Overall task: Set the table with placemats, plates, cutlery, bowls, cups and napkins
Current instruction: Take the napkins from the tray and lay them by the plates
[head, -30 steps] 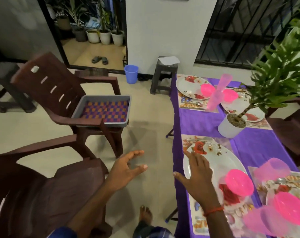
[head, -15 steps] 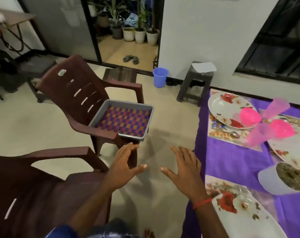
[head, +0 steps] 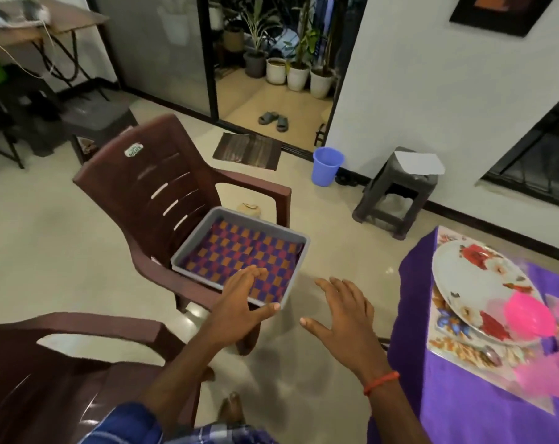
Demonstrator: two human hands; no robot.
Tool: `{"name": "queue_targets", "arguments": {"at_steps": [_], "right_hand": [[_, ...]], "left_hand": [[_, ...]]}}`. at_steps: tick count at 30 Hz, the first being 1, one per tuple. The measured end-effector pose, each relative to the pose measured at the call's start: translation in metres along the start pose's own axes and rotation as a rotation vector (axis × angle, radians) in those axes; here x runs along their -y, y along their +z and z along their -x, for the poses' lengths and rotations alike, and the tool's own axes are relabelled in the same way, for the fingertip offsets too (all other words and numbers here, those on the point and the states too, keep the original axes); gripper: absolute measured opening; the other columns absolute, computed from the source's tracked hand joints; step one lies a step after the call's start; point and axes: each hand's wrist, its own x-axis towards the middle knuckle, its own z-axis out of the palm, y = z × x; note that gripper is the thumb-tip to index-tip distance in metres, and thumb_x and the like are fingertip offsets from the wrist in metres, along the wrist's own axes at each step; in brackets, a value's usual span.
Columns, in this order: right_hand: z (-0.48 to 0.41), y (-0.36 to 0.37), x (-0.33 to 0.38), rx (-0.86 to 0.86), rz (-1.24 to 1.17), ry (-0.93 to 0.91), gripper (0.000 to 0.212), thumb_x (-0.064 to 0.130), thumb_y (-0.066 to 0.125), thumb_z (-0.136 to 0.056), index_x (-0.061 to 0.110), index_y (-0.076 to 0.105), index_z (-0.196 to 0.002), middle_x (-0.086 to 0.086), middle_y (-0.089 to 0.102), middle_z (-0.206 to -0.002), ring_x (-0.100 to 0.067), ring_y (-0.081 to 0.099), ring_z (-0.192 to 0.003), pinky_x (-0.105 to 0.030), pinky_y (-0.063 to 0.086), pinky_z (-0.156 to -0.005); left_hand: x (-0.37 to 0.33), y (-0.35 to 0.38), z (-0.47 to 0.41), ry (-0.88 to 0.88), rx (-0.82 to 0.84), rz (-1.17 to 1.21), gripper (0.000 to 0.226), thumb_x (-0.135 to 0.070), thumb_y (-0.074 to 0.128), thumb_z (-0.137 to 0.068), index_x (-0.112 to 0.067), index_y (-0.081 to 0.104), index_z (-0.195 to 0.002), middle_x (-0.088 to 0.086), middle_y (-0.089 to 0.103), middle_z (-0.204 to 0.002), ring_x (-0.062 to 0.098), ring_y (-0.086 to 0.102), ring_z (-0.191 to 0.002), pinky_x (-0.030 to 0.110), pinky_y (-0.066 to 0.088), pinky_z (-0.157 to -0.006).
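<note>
A grey tray [head: 188, 240] rests on the seat of a brown plastic chair [head: 150, 193]; inside it lies a purple and orange checked cloth [head: 239, 251]. My left hand [head: 239, 302] is open, its fingers over the tray's near corner and the cloth. My right hand [head: 342, 315] hovers open over the floor, just right of the tray, holding nothing. At the right, the purple-clothed table [head: 448, 395] carries a floral placemat [head: 457, 347], a floral plate [head: 473, 277], a pink bowl [head: 528, 318] and a blurred pink cup [head: 547, 376].
A second brown chair [head: 47, 363] stands close at the lower left. Beyond lie a dark stool with white paper [head: 399, 187], a blue bucket [head: 326, 165], a doormat [head: 246, 150] and an open doorway with potted plants [head: 297, 72].
The view has swung left, away from the table toward the chair. Both hands have moved from the plate and table edge toward the grey tray; the left hand now reaches over it.
</note>
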Motion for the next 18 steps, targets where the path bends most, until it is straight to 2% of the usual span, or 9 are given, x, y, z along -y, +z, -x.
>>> {"name": "queue_targets", "arguments": {"at_steps": [5, 10, 14, 18], "right_hand": [[-0.065, 0.0, 0.007, 0.038, -0.036, 0.002, 0.079, 0.069, 0.056, -0.087, 0.042, 0.022, -0.152, 0.009, 0.018, -0.164, -0.015, 0.004, -0.152, -0.04, 0.011, -0.121], [-0.127, 0.011, 0.014, 0.118, -0.106, -0.028, 0.078, 0.069, 0.058, -0.086, 0.038, 0.027, -0.151, 0.006, 0.024, -0.162, -0.017, 0.012, -0.151, -0.043, 0.018, -0.121], [-0.183, 0.029, 0.006, 0.217, -0.108, -0.075, 0.07, 0.063, 0.059, -0.09, 0.038, 0.031, -0.149, 0.007, 0.026, -0.159, -0.018, 0.013, -0.149, -0.043, 0.019, -0.121], [-0.244, 0.049, -0.007, 0.352, -0.033, -0.143, 0.069, 0.063, 0.057, -0.09, 0.035, 0.033, -0.149, 0.003, 0.025, -0.159, -0.023, 0.012, -0.15, -0.048, 0.022, -0.121]], "left_hand": [[0.004, -0.01, -0.048, -0.042, -0.008, -0.012, 0.08, -0.062, 0.073, -0.08, -0.032, 0.041, -0.146, -0.01, 0.038, -0.153, 0.011, 0.033, -0.141, 0.045, 0.038, -0.116], [0.027, -0.013, -0.078, -0.131, -0.019, 0.04, 0.083, -0.08, 0.063, -0.071, -0.041, 0.04, -0.142, -0.016, 0.04, -0.147, 0.01, 0.038, -0.139, 0.048, 0.044, -0.112], [0.045, -0.017, -0.11, -0.192, -0.026, 0.059, 0.066, -0.077, 0.064, -0.073, -0.056, 0.04, -0.131, -0.022, 0.039, -0.141, 0.01, 0.04, -0.137, 0.048, 0.045, -0.112], [0.057, -0.015, -0.143, -0.3, -0.087, 0.045, 0.075, -0.079, 0.06, -0.069, -0.046, 0.041, -0.133, -0.024, 0.041, -0.133, 0.009, 0.039, -0.133, 0.045, 0.043, -0.113]]}}
